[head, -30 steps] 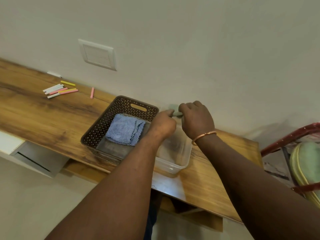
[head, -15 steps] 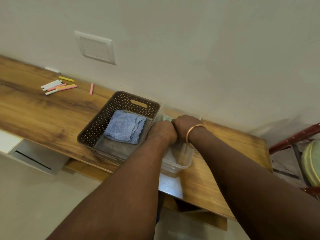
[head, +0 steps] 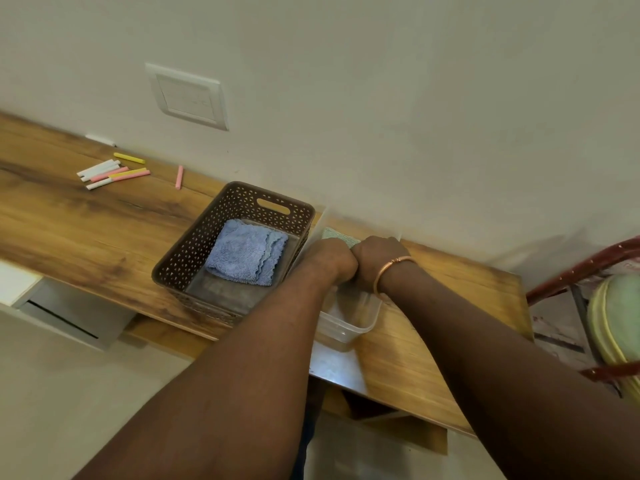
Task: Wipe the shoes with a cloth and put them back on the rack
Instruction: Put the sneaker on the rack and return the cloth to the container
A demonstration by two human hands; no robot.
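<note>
A: Why are both fists bunched together over the clear plastic tub?

B: Wringing, I'd judge. The left hand and right hand press knuckle to knuckle, each clenched round the green cloth, and the tub sits directly beneath the fingers to catch any drips. Whether it holds water, I cannot tell.

A: How much of the cloth shows?

B: Only a corner, poking out just beyond the fingers on the wall side. The rest is buried in the two grips, with no gap between the fingers.

A: And the blue towel?

B: Folded in the brown basket, just to the left of the left fingers, untouched. The chalk sticks lie well off to that side on the desk.

A: The shoes?

B: One pale green shoe sits on the red rack, well to the right of the right fingers. Wiping looks not yet begun, so this is likely preparation.
</note>
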